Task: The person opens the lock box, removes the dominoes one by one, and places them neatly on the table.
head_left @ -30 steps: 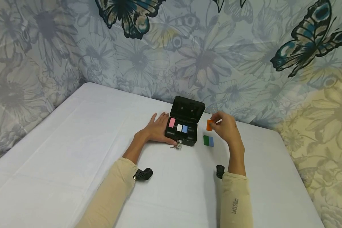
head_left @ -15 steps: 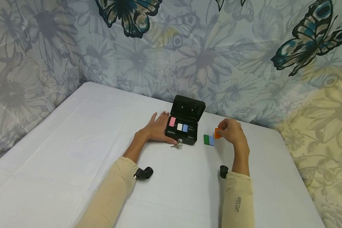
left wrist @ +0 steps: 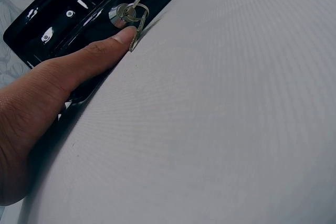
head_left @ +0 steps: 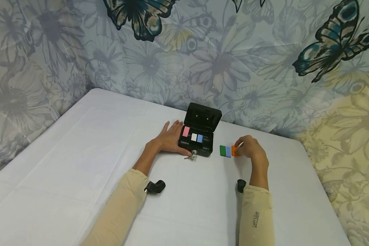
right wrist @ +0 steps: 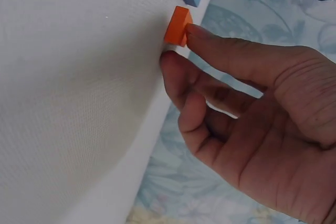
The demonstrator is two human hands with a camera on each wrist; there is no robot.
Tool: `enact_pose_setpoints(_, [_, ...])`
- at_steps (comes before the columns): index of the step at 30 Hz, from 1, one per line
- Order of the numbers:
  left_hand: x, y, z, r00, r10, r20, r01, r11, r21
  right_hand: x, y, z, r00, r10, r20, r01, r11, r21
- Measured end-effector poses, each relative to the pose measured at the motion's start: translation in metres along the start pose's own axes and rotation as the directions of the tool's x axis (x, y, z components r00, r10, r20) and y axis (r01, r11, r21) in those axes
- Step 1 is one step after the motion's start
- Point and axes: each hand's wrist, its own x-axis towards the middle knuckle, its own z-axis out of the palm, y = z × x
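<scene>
Behind the white table (head_left: 184,212) rises a flowered wall (head_left: 219,65), and near the back edge stands a black box (head_left: 203,152), lid (head_left: 202,118) up, holding a pink block (head_left: 186,132), a white block (head_left: 194,137) and a small blue piece (head_left: 200,138). The left hand (head_left: 169,140) lies spread against its left side, thumb tip by the keys (left wrist: 137,35). Out to the right, the right hand (head_left: 250,147) sets its thumb to an orange block (right wrist: 176,24) just beside a blue block (head_left: 228,151), which adjoins a green block (head_left: 222,150); the forefinger bends close by, but I can't tell whether they pinch. Too hard a nudge leftward could, I think, knock that row askew, and a dragging thumb might tip the orange block. A careless left thumb might snag the keys and jerk the box.
</scene>
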Motion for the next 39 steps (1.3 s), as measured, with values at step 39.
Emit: enact_pose_setpoints(39, [0.0009, 0.0009, 0.0010, 1.000, 0.001, -0.012, -0.001, 1.000, -0.016, -0.0055, -0.0043, -0.0081, 0.986, -0.074, 0.147, 0.077, 0.997, -0.016])
